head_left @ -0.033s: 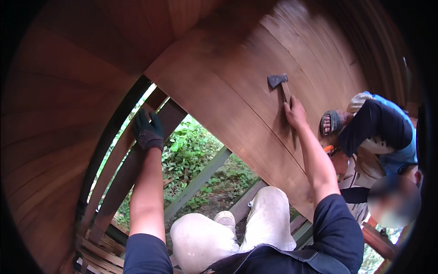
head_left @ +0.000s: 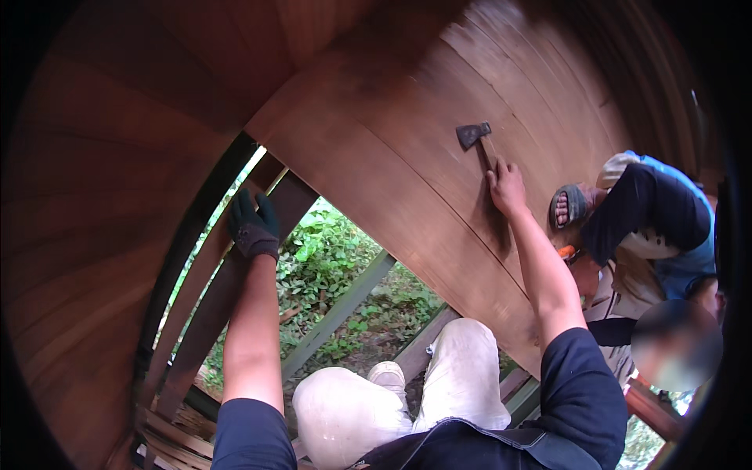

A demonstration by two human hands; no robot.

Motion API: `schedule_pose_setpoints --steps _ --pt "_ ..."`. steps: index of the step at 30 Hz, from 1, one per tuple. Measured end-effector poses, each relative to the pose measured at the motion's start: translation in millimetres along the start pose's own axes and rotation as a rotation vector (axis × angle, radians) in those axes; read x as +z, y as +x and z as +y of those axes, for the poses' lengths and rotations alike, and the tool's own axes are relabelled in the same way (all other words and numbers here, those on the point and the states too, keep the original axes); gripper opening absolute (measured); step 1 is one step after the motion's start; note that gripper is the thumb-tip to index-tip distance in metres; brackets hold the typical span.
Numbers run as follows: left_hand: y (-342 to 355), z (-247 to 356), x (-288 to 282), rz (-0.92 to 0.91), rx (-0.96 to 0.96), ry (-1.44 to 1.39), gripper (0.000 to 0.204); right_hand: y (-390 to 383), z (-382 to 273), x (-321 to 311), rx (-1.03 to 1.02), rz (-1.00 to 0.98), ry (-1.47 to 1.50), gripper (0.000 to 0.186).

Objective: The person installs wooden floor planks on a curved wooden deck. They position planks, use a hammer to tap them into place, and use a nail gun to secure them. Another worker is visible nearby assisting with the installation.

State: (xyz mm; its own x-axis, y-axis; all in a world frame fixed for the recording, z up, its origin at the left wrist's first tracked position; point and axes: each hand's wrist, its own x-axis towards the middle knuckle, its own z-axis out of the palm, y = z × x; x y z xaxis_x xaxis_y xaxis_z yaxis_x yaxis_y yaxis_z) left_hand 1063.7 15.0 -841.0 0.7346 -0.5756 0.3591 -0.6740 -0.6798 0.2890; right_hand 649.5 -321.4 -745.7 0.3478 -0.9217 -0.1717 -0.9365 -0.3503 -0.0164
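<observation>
A small hatchet [head_left: 473, 136] with a dark metal head and wooden handle is at the brown plank floor, right of the middle. My right hand [head_left: 507, 189] is bare and closed around its handle, though the fingertips look slightly apart. Whether the hatchet rests fully on the planks cannot be told. On the left, my left hand [head_left: 255, 225] wears a dark grey and green glove. Its fingers stretch forward over a dark narrow board [head_left: 222, 301] at the edge of the floor opening, and nothing shows in it.
Brown floor planks [head_left: 392, 188] border an opening with green plants [head_left: 329, 243] below. A grey-green beam [head_left: 341, 313] crosses it beside my knees. At right crouches another person [head_left: 658, 211], a sandalled foot [head_left: 569, 207] on the planks. A wooden wall [head_left: 102, 235] rises at left.
The hatchet and my right hand have shifted slightly, and the fingers of that hand look a little looser on the handle. My left hand stays in about the same place.
</observation>
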Motion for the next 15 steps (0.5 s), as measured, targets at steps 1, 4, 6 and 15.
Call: schedule_pose_setpoints --steps 1,4,6,15 --pt "0.9 -0.4 0.3 -0.051 0.038 -0.030 0.043 -2.9 8.2 10.2 -0.007 0.052 -0.008 0.050" --pt "24.8 27.6 14.1 -0.201 -0.015 -0.135 0.048 13.4 16.6 38.5 0.009 0.213 -0.018 0.053" --pt "29.2 53.8 19.1 -0.260 -0.097 -0.082 0.051 2.0 -2.0 52.5 0.081 0.234 -0.018 0.055" --pt "38.3 77.7 51.1 -0.027 0.207 0.398 0.051 5.6 -0.8 59.7 0.103 0.252 0.000 0.057"
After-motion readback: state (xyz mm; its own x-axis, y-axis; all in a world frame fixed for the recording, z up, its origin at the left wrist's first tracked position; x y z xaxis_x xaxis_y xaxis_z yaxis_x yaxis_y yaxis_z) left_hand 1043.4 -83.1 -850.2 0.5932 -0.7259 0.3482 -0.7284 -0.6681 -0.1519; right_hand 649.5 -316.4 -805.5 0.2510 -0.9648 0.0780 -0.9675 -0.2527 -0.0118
